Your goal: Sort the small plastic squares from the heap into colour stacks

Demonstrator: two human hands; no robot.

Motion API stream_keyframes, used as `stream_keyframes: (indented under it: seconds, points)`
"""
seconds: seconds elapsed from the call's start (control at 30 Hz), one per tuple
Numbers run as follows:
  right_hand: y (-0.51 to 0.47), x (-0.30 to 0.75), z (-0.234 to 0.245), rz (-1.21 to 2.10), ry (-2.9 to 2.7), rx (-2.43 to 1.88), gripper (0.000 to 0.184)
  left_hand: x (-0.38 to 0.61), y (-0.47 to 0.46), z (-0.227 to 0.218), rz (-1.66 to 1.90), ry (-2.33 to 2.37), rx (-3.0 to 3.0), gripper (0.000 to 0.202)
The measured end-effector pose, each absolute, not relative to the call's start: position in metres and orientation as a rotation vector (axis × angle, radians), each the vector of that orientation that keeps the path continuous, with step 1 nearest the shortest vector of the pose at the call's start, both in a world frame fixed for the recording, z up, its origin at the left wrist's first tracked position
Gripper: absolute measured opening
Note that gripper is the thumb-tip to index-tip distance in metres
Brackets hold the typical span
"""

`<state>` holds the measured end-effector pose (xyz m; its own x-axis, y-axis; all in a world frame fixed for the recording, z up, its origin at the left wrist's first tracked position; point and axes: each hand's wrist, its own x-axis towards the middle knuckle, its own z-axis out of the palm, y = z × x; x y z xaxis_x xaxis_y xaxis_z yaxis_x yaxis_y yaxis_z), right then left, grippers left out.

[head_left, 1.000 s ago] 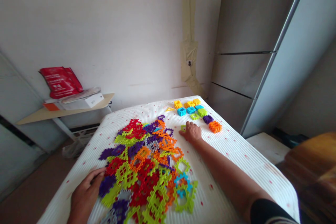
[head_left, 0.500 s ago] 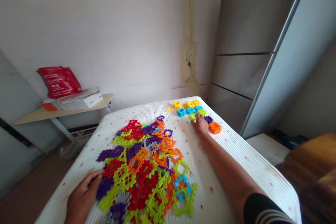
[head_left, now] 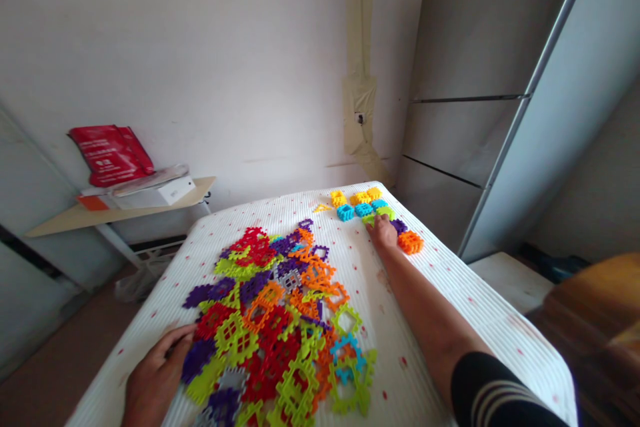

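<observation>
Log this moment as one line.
left hand: at mixed pile's edge; right hand: at green pieces; orange stack: beside purple stack

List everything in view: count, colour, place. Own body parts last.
Table: one, white with red spots, centre
Loose pieces: too many to count, mixed colours, heaped on the table
Yellow stacks: three, yellow, far end
Blue stacks: three, blue, nearer than the yellow
Green pieces: count unclear, green, partly hidden
Purple stack: one, purple, behind the orange
Orange stack: one, orange, right edge
Fridge: one, grey, right
Outlet: one, white, wall
Shelf: one, tan, left
Red packets: at least two, red, above the shelf
Left hand: one, bare, by the heap
Right hand: one, bare, at the green pieces
Sleeve: one, black with pale stripes, right arm
</observation>
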<state>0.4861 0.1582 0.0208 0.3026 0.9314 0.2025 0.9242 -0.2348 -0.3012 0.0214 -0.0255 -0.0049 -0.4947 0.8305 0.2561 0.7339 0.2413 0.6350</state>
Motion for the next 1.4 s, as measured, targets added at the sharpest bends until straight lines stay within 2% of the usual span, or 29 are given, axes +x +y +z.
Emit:
stream_keyframes:
  seconds: [0.67,0.83,1.03,1.17,1.3,1.4]
  points:
    - [0.157,0.485,0.016,-0.053,-1.695,-2.159,0.034,0.025,-0.027,-0.003,1.109,2.259,1.347,0.037]
    - [0.148,0.473,0.018,-0.106,-1.916,-1.917,0.027,0.023,-0.027,-0.006,1.134,2.252,1.373,0.038]
    - [0.139,0.443,0.021,-0.021,-2.096,-1.684,0.025,0.023,-0.028,-0.008,1.166,2.235,1.420,0.037]
    - [0.133,0.406,0.026,0.117,-2.211,-1.342,0.026,0.022,-0.028,-0.011,1.176,2.221,1.426,0.038]
    - [0.128,0.363,0.028,0.175,-2.382,-1.071,0.038,0.022,-0.027,-0.013,1.226,2.229,1.412,0.040]
    - [0.126,0.344,0.025,0.204,-2.452,-1.098,0.045,0.022,-0.027,-0.013,1.202,2.237,1.386,0.041]
